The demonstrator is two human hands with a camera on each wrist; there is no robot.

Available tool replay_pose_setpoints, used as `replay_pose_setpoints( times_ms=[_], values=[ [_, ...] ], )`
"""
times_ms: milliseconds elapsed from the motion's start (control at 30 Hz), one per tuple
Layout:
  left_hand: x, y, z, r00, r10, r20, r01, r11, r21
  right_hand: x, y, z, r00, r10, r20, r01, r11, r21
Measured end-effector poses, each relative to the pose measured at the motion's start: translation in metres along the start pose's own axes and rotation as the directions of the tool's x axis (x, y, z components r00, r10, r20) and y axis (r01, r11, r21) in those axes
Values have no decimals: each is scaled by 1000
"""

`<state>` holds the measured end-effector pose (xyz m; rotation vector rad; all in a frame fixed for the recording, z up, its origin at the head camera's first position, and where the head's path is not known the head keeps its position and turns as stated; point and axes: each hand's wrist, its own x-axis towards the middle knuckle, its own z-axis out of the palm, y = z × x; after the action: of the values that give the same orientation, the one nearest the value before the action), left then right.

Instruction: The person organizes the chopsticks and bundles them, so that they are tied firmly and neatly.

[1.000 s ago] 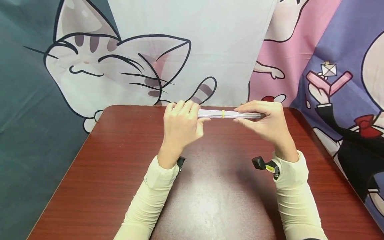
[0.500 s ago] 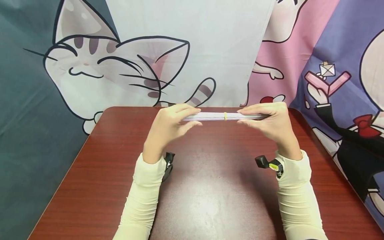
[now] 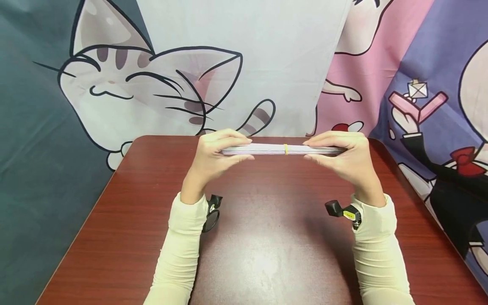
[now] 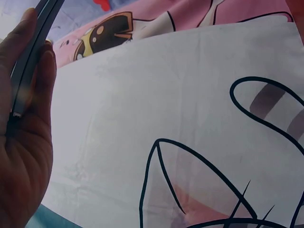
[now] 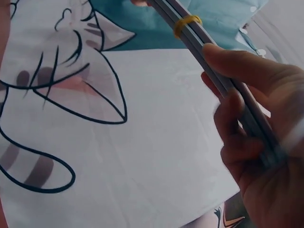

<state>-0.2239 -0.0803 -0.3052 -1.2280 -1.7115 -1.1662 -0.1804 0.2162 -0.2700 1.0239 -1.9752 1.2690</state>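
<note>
A thin white-grey bundle of stacked layers [image 3: 267, 149] is held level above the far part of the table, seen edge-on. Around its middle runs a yellow rubber band [image 3: 286, 149], which also shows in the right wrist view. My left hand [image 3: 213, 156] pinches the left end, fingers above and thumb beneath. At the other end, my right hand [image 3: 347, 154] grips it in the same way. The left wrist view catches the bundle's narrow end [image 4: 23, 90] inside the left hand. What kind of thing the layers are cannot be told.
The reddish-brown wooden table [image 3: 267, 237] lies below both forearms. Behind it hangs a cloth backdrop [image 3: 282, 55] printed with a cartoon cat and other figures. Each wrist wears a small black camera, such as the right wrist camera [image 3: 334, 208].
My left hand has slid left to the bundle's end, turning from knuckles-up over it to a thumb-and-fingers pinch. The right hand keeps its grip and has shifted slightly right.
</note>
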Motion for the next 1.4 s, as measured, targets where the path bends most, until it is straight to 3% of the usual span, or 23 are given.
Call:
replay_pose_setpoints(
  times_ms=[200,367,500,600,700,833,900,1033,1133,1233,1400],
  values=[
    [-1,0,2,999,-38,24,39,999,-28,-2,3,-2,1000,-5,5,5,999,40],
    [-2,-4,-1,995,-83,51,84,996,-11,-3,7,-5,997,70,39,-72,996,52],
    [-3,-10,-5,984,-176,39,177,984,-21,-3,17,-5,991,128,45,-132,988,84],
    [-5,-18,-6,960,-275,48,277,961,-25,-2,27,-2,985,169,24,-171,979,112],
    [-11,-28,-6,921,-376,107,380,924,-26,-3,40,2,976,216,1,-214,967,136],
    [-22,-43,-4,850,-496,179,509,861,-28,-7,58,9,953,303,-27,-294,940,174],
    [-27,-50,-1,812,-563,157,574,818,-34,-10,67,14,931,362,-42,-348,918,190],
    [-36,-65,11,747,-665,28,665,745,-59,-13,84,26,888,451,-85,-431,883,186],
    [-40,-76,19,704,-710,-40,709,705,-31,-15,94,34,867,484,-119,-461,869,177],
    [-46,-87,25,662,-747,-56,749,661,43,-17,105,39,847,515,-131,-497,855,149],
    [-56,-103,34,578,-815,-38,807,563,178,-29,136,47,804,585,-108,-583,811,58]
  ],
)
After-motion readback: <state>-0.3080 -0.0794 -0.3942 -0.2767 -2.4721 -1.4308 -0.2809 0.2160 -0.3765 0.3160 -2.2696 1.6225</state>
